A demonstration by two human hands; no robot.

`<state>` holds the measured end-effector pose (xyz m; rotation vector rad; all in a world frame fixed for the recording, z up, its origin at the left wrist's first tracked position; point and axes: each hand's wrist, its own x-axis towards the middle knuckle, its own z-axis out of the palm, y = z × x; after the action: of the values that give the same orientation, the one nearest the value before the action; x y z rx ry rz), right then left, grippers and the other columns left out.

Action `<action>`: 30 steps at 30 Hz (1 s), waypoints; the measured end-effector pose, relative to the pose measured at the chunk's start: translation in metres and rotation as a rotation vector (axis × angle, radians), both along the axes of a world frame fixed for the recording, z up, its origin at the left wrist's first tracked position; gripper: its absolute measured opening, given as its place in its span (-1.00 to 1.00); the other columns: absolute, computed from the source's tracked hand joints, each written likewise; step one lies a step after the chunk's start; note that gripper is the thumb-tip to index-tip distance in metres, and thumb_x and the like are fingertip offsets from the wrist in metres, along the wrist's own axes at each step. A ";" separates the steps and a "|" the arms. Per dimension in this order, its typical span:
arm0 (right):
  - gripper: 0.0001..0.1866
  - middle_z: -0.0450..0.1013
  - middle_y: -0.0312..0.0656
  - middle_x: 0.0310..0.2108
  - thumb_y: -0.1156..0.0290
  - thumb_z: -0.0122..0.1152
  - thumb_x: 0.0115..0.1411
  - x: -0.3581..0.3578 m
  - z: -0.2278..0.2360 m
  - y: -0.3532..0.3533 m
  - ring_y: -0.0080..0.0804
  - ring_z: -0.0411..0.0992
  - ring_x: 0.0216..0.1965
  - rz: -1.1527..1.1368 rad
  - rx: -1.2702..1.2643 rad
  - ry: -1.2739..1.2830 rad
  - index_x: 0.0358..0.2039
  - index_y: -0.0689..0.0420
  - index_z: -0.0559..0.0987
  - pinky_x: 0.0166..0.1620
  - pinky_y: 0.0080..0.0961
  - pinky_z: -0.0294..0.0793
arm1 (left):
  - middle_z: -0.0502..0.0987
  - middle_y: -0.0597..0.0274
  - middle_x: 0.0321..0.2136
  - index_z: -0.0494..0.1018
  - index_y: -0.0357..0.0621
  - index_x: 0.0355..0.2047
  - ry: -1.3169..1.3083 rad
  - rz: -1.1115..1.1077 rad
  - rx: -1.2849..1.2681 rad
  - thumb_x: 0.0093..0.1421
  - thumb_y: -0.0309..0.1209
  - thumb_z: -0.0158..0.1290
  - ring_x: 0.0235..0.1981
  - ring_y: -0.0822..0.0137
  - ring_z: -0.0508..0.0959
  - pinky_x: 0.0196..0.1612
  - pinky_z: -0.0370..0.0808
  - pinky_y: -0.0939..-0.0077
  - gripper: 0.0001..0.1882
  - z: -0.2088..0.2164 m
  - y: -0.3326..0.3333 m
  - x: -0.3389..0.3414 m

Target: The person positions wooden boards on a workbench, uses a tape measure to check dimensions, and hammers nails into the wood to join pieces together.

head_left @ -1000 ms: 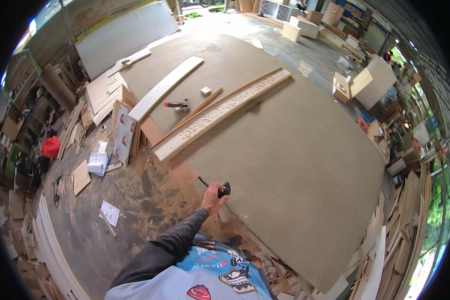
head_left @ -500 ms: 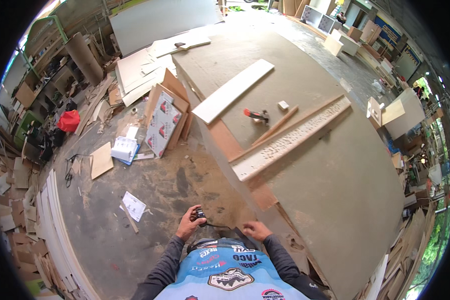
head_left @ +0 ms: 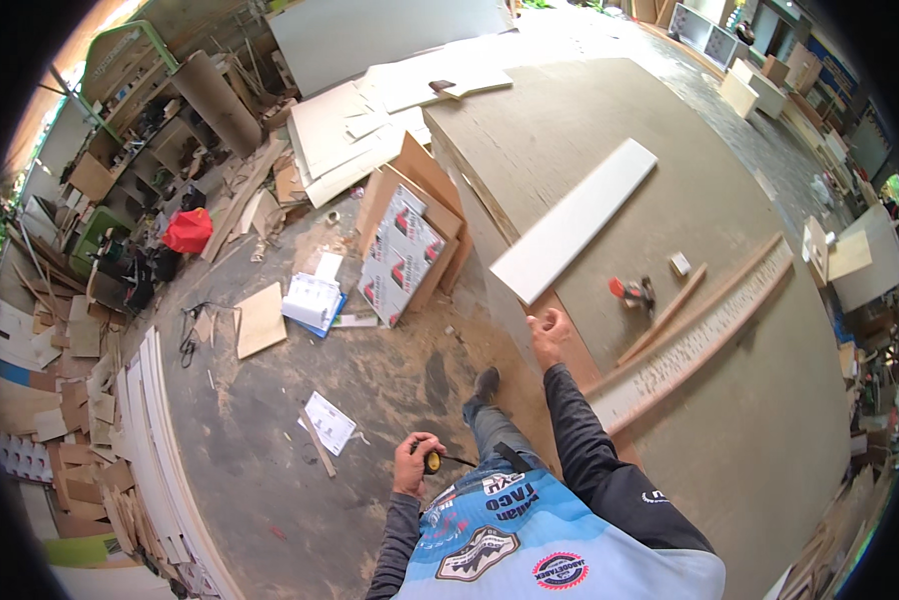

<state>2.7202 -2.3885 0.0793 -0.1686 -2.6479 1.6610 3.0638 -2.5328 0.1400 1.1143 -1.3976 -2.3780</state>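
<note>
Left arm: I am keeping it bent close against my body, the grey sleeve running up from the lower edge. My left hand [head_left: 415,465] is curled into a closed grip near my chest, knuckles turned outward, thumb on top.

Right arm: I am stretching it forward and up, the dark sleeve nearly straight from shoulder to wrist. My right hand [head_left: 550,337] is hanging loosely open, fingers slightly bent and spread, gripping nothing.

Legs: I am stepping with one leg forward, the knee bent and the foot planted ahead between my two arms.
</note>
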 end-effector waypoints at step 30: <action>-0.62 0.53 -0.10 -0.24 0.37 0.43 0.12 -0.169 0.062 -0.170 -0.42 0.50 -0.28 -0.383 -0.819 -0.366 -0.20 0.35 0.49 -0.14 -0.47 0.51 | 0.55 0.35 -0.49 0.57 -0.21 -0.42 -0.165 -1.146 0.190 0.25 -0.19 0.21 -0.43 0.51 0.49 -0.30 0.39 0.59 -0.69 0.010 -0.261 -0.533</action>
<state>2.5515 -2.5586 0.1414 -0.9809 -1.7395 2.5973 2.5307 -2.7942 0.1496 0.5692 -2.3551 -3.2244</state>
